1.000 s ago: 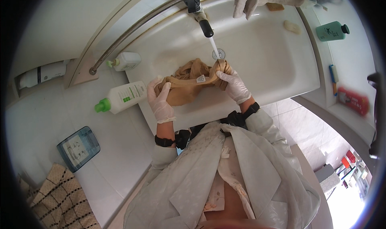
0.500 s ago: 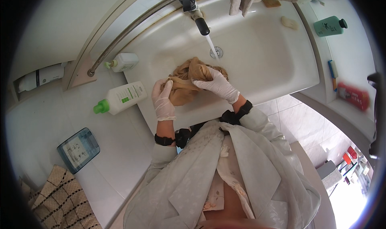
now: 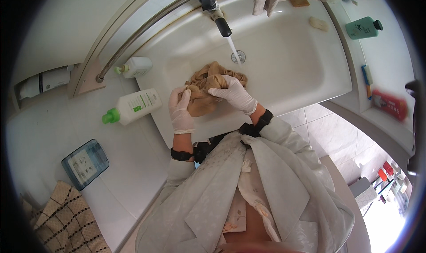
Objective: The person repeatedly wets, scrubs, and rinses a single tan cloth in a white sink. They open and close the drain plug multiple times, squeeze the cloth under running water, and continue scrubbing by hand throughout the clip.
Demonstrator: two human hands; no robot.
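Note:
A wet, crumpled brown cloth (image 3: 205,106) hangs between my two gloved hands over the front left of the white sink (image 3: 293,62). My left hand (image 3: 181,108), in a thin white glove, pinches its left edge between thumb and fingers. On the other side my right hand (image 3: 235,94), gloved alike, is closed on a bunched fold, thumb pointing left. The cloth's far part lies heaped in the basin. Water runs from the black-tipped faucet (image 3: 224,28) toward the drain (image 3: 238,56), just beyond the heap. Most of my right fingertips are hidden by cloth.
Left of the sink stand a white pump bottle (image 3: 140,67) and a green-capped bottle (image 3: 140,106). A blue-edged clear container (image 3: 85,164) and checked cloth (image 3: 73,217) lie nearer. Soap (image 3: 318,24) rests at the back right; a green bottle (image 3: 361,28) and brush (image 3: 367,82) line the right ledge.
My right hand has shifted slightly left and nearer my left hand, bunching the cloth between them. My left hand has barely moved. Water still runs.

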